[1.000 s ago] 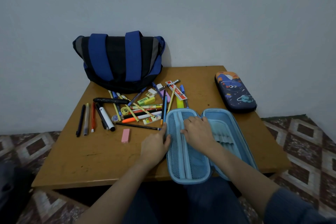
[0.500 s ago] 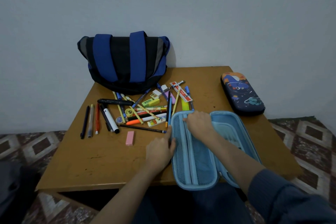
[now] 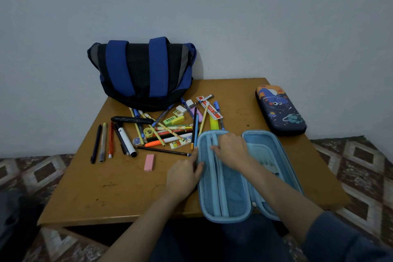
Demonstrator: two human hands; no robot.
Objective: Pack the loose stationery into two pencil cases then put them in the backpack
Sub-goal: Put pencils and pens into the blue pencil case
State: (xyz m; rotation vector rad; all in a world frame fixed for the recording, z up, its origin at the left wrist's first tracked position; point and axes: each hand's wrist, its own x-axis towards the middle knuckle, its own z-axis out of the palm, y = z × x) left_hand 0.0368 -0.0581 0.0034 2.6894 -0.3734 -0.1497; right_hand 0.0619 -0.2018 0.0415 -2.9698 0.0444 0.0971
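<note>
Head cam: backpack (image 3: 146, 74) sits at the table (image 3: 106, 187) back; open light-blue pencil case (image 3: 225, 193) overhangs the near edge. L hand (image 3: 185, 174) grips its rim, R hand (image 3: 229, 149) seems to pinch the mesh-pocket zip (image 3: 215, 181). A hard tug could tip it off, or scatter the loose pens (image 3: 168, 134) just beside it.

the backpack (image 3: 140, 74) sits at the back of the table (image 3: 119, 193), against the wall. just before it lies the loose stationery (image 3: 170, 132), with a row of pens (image 3: 102, 142) on its left and an eraser (image 3: 149, 162) apart, nearer me. the open pencil case (image 3: 225, 198) lies right of the pile, overhanging the near edge. the closed pencil case (image 3: 280, 110) lies far right. my left hand (image 3: 182, 176) is at the open one's left rim, my right hand (image 3: 230, 151) on its left half.
</note>
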